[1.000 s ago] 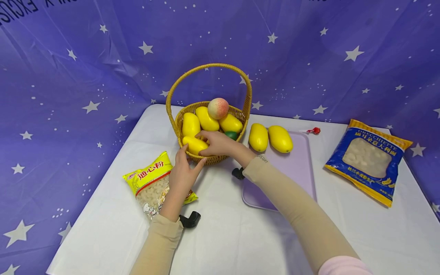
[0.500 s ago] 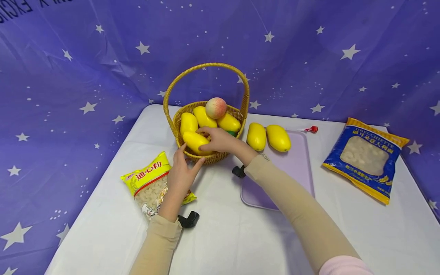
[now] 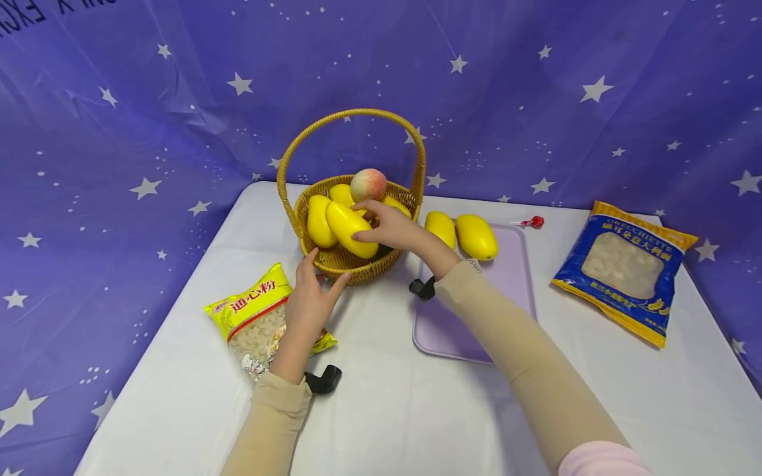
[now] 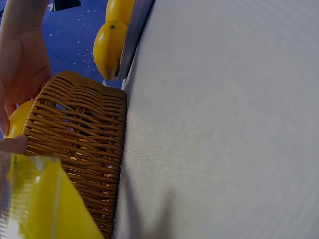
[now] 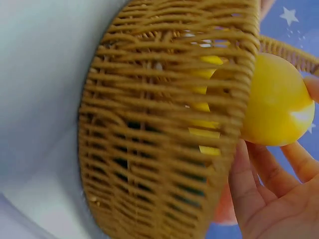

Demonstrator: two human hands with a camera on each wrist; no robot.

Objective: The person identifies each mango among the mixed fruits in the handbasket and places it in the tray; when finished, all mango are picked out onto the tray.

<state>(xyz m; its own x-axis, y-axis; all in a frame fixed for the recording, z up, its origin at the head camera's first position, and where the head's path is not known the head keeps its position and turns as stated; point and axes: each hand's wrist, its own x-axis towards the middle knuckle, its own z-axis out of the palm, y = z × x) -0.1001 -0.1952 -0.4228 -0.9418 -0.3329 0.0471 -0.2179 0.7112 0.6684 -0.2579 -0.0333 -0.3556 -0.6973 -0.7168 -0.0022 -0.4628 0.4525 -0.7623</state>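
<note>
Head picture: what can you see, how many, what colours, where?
Basket: 1, tan, on table
Mangoes: 6, yellow, 4 at basket, 2 at tray
Peach: 1, pinkish, in basket
Thing: 1, green, in basket, mostly hidden
Tray: 1, lilac, right of basket
Lollipop: 1, red, by tray
Bags: 2, yellow left, blue right
Table: 1, white, underneath
Backdrop: 1, purple, behind
Cameras: 2, black, wrists
Left grip: 1, beige sleeve, basket rim
Right grip: 1, beige sleeve, holding mango

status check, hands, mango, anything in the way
Right hand: gripping mango at basket. Left hand: at basket's near side. Peach, other mangoes might obstruct.
</note>
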